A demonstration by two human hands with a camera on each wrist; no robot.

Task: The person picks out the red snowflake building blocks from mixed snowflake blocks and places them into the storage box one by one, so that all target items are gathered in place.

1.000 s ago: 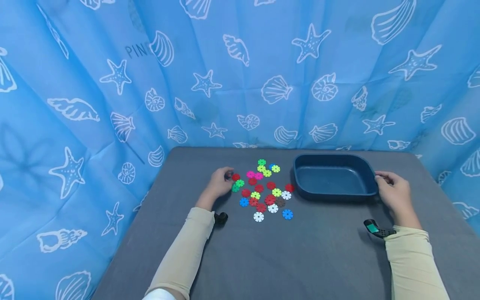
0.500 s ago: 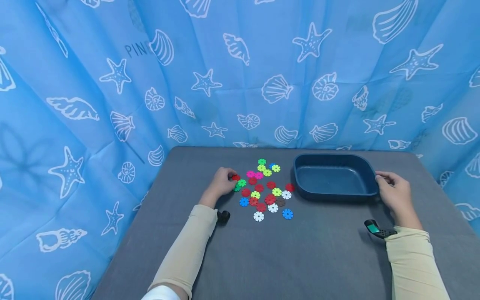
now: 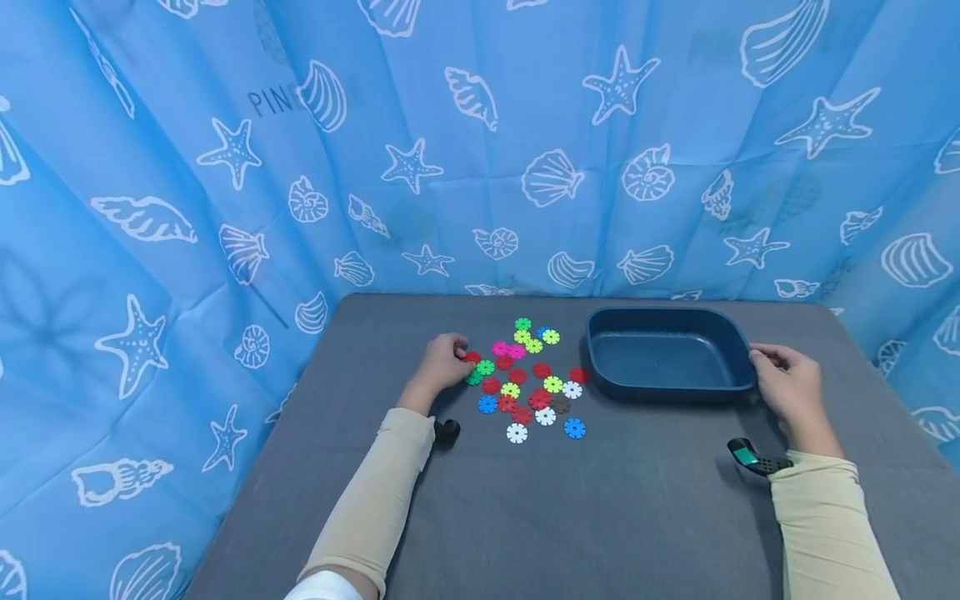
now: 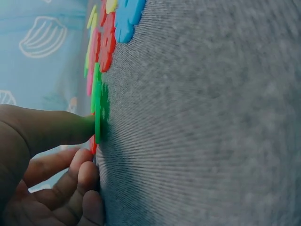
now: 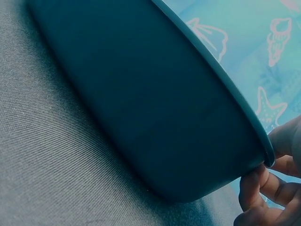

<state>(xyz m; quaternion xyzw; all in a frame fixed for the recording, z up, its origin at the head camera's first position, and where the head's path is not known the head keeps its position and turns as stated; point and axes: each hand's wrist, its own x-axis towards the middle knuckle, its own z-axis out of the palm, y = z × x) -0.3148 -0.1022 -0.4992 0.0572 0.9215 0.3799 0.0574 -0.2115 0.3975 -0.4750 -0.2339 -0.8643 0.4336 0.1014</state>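
left grip (image 3: 442,364) is partly covering red disc (image 3: 472,357) | right wrist view: top edge is cutting off dish (image 5: 150,94) | right edge is cropping right grip (image 5: 275,188)

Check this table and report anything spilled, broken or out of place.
Nothing stands out as odd. The colored discs lie scattered, some overlapping, beside the dark blue tray, whose rim the right hand holds; no spill or breakage shows, though the discs are small in view.

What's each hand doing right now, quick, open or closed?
Left hand: touching a green disc; can't tell if it's gripping.
Right hand: closed, holding the dark blue tray by its edge.
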